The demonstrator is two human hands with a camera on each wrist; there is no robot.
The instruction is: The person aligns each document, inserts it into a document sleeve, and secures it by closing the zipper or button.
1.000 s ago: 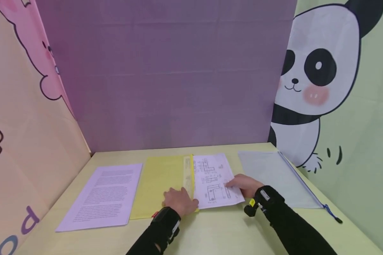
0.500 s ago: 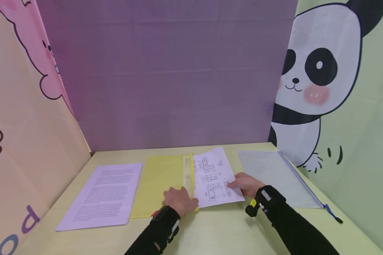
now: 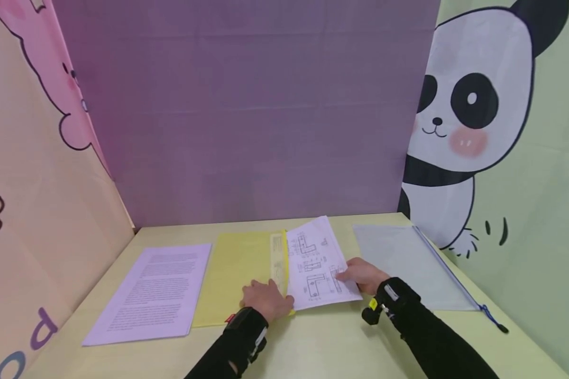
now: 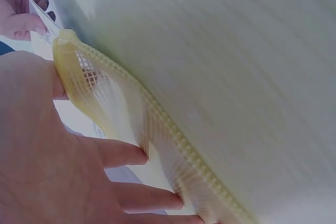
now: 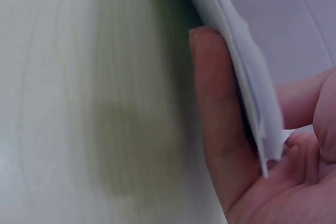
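Observation:
A yellow mesh zip pouch [image 3: 239, 273] lies flat on the table in the middle of the head view. My left hand [image 3: 267, 300] holds its near right corner; in the left wrist view the fingers [image 4: 123, 153] press on the mesh and the thumb is at the mouth, partly hidden by the yellow edge. At the pouch's right side are paper sheets [image 3: 315, 263] with printed technical drawings, their left edge right at the opening. My right hand [image 3: 366, 276] pinches them at the right edge, thumb on top, fingers [image 5: 215, 98] underneath. The right wrist view shows several layers [image 5: 244, 61].
Sheets of printed text [image 3: 156, 289] lie on the left of the table [image 3: 308, 347]. A pale translucent zip pouch [image 3: 412, 263] with a blue zip and cord [image 3: 493, 317] lies on the right. A purple backdrop [image 3: 265, 116] stands behind.
The far end of the drawing sheets has risen and tilted away from the table. Both hands stay nearly where they were, and the pouches have not moved.

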